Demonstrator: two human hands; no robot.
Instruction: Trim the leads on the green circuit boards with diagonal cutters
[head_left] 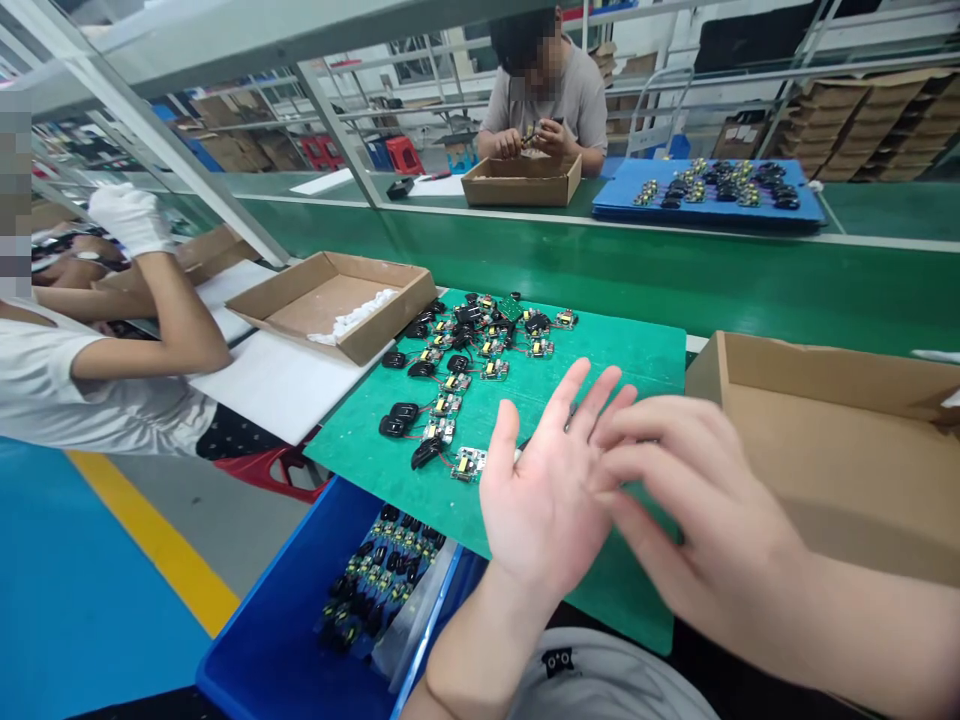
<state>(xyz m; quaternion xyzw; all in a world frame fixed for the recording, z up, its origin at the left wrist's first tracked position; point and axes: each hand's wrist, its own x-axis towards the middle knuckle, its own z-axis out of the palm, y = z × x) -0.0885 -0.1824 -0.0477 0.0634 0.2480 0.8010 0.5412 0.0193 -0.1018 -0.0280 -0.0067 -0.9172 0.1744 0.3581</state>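
Observation:
My left hand (546, 500) is held palm up over the green mat (622, 345), its fingers stretched and slightly apart. Against the edge of that palm, my right hand (697, 500) has its thumb and fingertips pressed together. Anything between those fingertips is too small or hidden to make out. Just left of my hands lies a small circuit board (469, 464), wired to a black plastic piece (427, 453). Several more such boards with black pieces (448, 404) are spread over the mat's left and far parts. A dark item behind my left fingers is mostly hidden.
To the right stands a large cardboard box (832, 480); a shallow cardboard tray (289, 290) with white bits is at left. Below the mat, a blue bin (262, 610) holds many boards. Two co-workers sit nearby, one across the green partition (525, 255), another at far left.

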